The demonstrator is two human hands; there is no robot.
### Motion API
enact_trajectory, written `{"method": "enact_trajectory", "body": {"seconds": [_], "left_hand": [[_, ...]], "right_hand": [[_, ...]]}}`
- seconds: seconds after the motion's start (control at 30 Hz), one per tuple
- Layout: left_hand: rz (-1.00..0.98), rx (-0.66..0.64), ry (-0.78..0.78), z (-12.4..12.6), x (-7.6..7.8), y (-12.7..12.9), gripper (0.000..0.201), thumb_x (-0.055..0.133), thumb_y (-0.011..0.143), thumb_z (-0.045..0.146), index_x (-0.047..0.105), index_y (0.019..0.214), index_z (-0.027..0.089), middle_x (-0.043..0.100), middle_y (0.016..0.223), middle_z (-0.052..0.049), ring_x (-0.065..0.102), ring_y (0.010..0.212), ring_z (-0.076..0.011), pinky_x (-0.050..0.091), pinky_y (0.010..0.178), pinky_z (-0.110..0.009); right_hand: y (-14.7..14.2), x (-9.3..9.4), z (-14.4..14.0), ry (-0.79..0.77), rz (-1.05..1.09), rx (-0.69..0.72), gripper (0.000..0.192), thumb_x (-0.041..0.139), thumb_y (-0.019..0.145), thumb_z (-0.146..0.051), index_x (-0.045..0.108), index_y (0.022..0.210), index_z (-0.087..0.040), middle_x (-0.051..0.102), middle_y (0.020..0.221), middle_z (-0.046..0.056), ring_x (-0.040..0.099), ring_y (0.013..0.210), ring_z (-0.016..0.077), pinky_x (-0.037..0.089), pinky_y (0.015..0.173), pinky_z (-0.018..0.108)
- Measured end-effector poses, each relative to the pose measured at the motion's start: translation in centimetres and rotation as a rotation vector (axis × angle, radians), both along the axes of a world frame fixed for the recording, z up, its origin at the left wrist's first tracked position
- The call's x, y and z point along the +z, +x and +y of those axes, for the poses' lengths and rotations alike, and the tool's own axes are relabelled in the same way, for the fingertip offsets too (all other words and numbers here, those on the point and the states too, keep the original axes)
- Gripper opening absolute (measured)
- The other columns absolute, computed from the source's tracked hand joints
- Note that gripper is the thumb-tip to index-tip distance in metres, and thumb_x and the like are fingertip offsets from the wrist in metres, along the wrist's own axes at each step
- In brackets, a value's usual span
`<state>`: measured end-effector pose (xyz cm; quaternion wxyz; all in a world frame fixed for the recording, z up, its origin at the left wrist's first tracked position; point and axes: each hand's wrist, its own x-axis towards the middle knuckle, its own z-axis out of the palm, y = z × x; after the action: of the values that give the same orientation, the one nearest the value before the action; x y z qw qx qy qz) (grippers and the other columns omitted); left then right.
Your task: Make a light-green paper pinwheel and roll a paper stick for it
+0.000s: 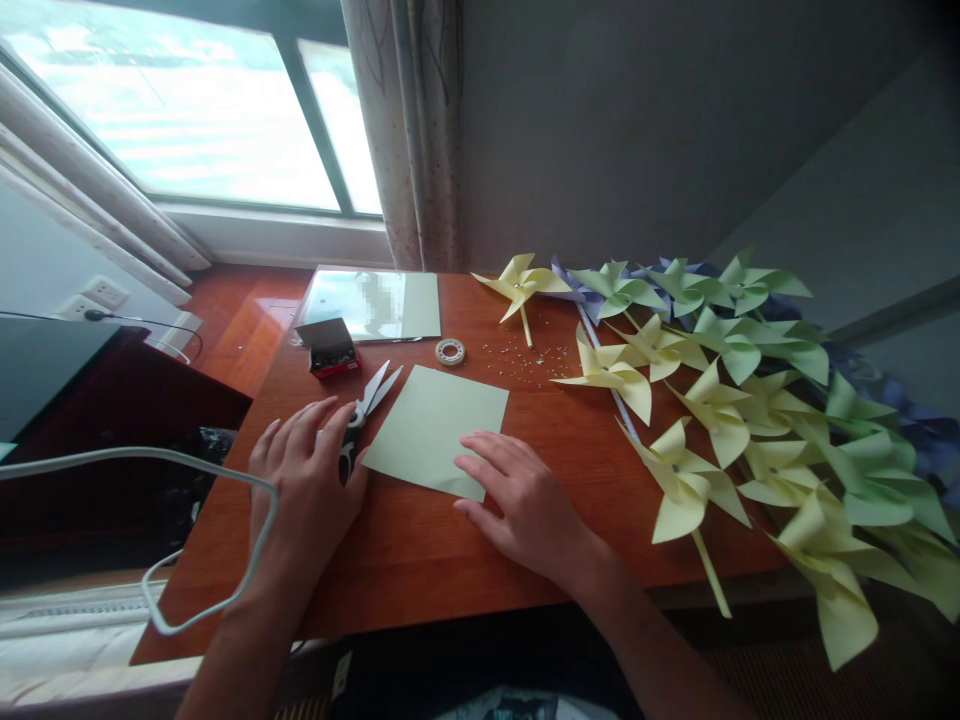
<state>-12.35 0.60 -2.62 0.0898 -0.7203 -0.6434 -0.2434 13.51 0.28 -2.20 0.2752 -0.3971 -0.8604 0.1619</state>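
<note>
A pale green square of paper (435, 425) lies at an angle in the middle of the table. My right hand (517, 500) rests over its lower right edge, fingers stretched out and touching the sheet. To the left of the paper are scissors (365, 408) with black and white handles, their blades apart and pointing away from me. My left hand (307, 480) curls over the handles, one loop showing between thumb and index finger; the other handle is mostly hidden beneath the fingers.
A tape roll (450, 351), an open small box (332, 350) and a clear plastic packet (360, 305) lie farther back. Tiny bits (529, 362) are scattered nearby. Many paper pinwheels (682, 480) cover the right side. A white cable (270, 520) loops at left.
</note>
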Motion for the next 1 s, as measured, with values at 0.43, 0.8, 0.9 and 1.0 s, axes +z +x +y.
{"method": "enact_trajectory", "body": {"seconds": [0.43, 0.8, 0.9, 1.0], "left_hand": [[0.07, -0.468, -0.078, -0.9, -0.3, 2.4, 0.03, 0.051, 0.096, 0.012, 0.069, 0.119, 0.02, 0.071, 0.132, -0.011, 0.064, 0.123, -0.03, 0.051, 0.104, -0.047], [0.041, -0.557, -0.149, -0.7, -1.2, 3.9, 0.033, 0.05, 0.098, 0.014, 0.07, 0.124, 0.02, 0.069, 0.137, -0.01, 0.062, 0.13, -0.0279, 0.048, 0.108, -0.045], [0.032, -0.556, -0.141, -0.7, -1.4, 3.9, 0.033, 0.05, 0.098, 0.014, 0.069, 0.124, 0.02, 0.069, 0.138, -0.009, 0.062, 0.131, -0.028, 0.049, 0.109, -0.045], [0.012, -0.553, -0.143, -0.7, -1.4, 3.9, 0.033, 0.049, 0.098, 0.014, 0.069, 0.124, 0.021, 0.069, 0.138, -0.009, 0.062, 0.13, -0.028, 0.049, 0.108, -0.045]], "right_hand": [[2.1, -0.4, -2.1, -0.045, -0.12, -0.058, 0.032, 0.06, 0.097, -0.02, 0.063, 0.128, -0.017, 0.07, 0.132, 0.013, 0.064, 0.121, 0.0301, 0.052, 0.106, 0.051], [0.2, 0.0, 4.5, 0.059, -0.346, -0.058, 0.039, 0.06, 0.098, -0.029, 0.061, 0.132, -0.011, 0.061, 0.144, 0.02, 0.055, 0.129, 0.0372, 0.052, 0.103, 0.054], [-0.3, -0.5, 5.5, 0.074, -0.358, -0.058, 0.04, 0.061, 0.097, -0.031, 0.061, 0.133, -0.012, 0.06, 0.146, 0.02, 0.055, 0.126, 0.0372, 0.051, 0.101, 0.055], [-0.2, -0.8, 6.3, 0.073, -0.363, -0.087, 0.044, 0.062, 0.097, -0.034, 0.059, 0.136, -0.011, 0.059, 0.147, 0.02, 0.054, 0.126, 0.0372, 0.05, 0.101, 0.056]]}}
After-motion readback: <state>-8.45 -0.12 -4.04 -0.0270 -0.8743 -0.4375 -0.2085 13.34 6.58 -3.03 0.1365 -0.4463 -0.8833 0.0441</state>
